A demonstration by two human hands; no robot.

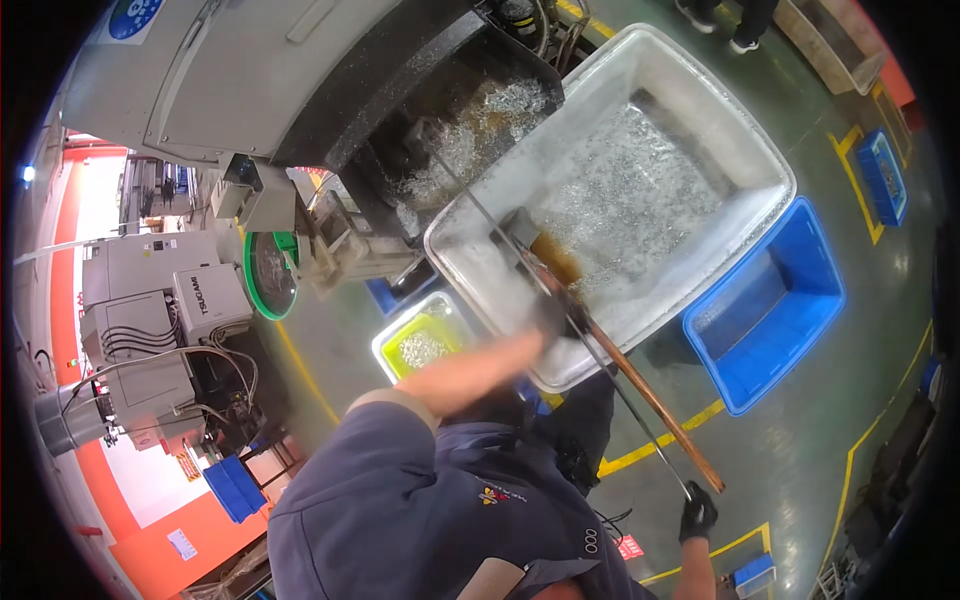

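A long thin metal rod (640, 420) slants from near me up into the machine's dark chute (375, 165), where its far end lies among silvery metal shavings (465, 140). My right hand (698, 512), in a black glove, is closed round its near end. Farther along, my left hand (550, 315), also gloved and somewhat blurred, grips the rod where it passes over the tub's rim. Beside the rod, a shovel with a wooden handle (655, 405) rests across the large white tub (745, 130), its metal head (520, 228) inside. Wet-looking shavings cover the tub's bottom.
A blue bin (825, 275) stands right of the tub. Left of it sits a small white container with a yellow-green basket (440, 325). A green-rimmed round bin (250, 280) is farther left. Another person's shoes (742, 46) show at the top. Machines line the left.
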